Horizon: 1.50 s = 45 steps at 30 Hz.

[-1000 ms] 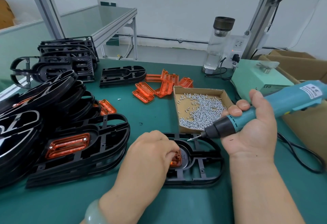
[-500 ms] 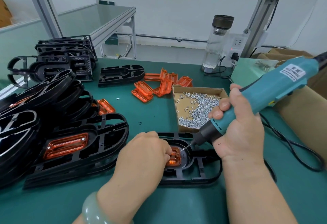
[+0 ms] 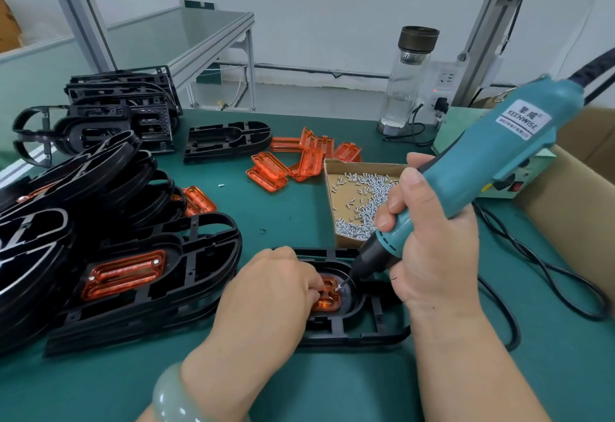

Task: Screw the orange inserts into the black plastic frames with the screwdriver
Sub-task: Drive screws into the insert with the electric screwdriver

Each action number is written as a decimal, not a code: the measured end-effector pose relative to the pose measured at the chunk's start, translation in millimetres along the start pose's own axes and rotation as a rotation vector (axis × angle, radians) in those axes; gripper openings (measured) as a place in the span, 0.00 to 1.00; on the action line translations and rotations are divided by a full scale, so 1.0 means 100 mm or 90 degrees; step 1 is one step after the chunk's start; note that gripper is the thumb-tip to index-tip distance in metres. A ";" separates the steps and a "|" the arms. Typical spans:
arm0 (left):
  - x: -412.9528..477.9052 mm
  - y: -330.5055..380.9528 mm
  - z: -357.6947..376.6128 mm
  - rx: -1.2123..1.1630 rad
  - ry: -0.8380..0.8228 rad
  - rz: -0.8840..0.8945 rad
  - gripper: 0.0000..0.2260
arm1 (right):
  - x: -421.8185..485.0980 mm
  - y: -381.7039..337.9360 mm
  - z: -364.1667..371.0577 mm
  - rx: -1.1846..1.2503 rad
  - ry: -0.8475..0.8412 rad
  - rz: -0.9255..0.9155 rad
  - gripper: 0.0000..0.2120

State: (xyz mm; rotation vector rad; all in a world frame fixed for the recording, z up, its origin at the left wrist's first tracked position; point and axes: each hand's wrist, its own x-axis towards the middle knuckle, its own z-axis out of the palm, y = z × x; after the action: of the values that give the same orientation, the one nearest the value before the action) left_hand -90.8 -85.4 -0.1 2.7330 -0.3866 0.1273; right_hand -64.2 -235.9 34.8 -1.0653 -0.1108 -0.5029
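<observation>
Far to the left of the cardboard tray (image 3: 362,164) of small silver screws, a heap of black frames (image 3: 100,188) is lying on the green table (image 3: 299,222). The front frame of the heap is carrying a fitted insert (image 3: 123,275) with a screw at each end. Behind that heap, also well left of the tray, a second stack of frames (image 3: 126,102) is sitting near the table's back edge. A single frame (image 3: 229,137) is lying left of and behind the tray. Loose inserts (image 3: 299,162), orange and see-through, are piling up against the tray's back left corner.

Just in front of the tray, a black frame (image 3: 369,335) is lying flat with an orange insert (image 3: 327,303) seated in its rounded pocket. The left hand (image 3: 266,291), a pale green bangle (image 3: 173,395) on its wrist, is curling its fingers down onto the insert and pinching it in place. A screw (image 3: 339,287) is standing at the insert's right end, and the bit of the screwdriver (image 3: 482,168) is touching its head.

The right hand (image 3: 432,248) is wrapping around the teal screwdriver in front of the tray's right side, with the tool leaning up and to the right. Behind the tray and to its right, a glass bottle (image 3: 409,82) is standing upright. A black cable (image 3: 539,265) is trailing over the table right of the tray, beside a large cardboard box (image 3: 565,195)
</observation>
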 end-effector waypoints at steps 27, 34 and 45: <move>0.04 0.00 0.01 -0.013 -0.010 0.007 0.10 | -0.01 0.04 0.18 -0.025 -0.332 0.027 0.06; 0.03 0.02 -0.01 -0.008 -0.019 -0.012 0.09 | -0.01 0.05 0.16 -0.026 -0.336 0.030 0.07; 0.01 0.03 -0.02 0.001 -0.013 -0.004 0.09 | -0.02 0.04 0.06 0.013 -0.284 0.011 0.10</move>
State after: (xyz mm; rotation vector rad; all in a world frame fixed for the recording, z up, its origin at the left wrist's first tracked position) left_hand -90.2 -87.3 2.7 2.7395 -0.3837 0.0991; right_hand -63.3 -228.5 34.2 -1.1437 -0.4975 -0.2414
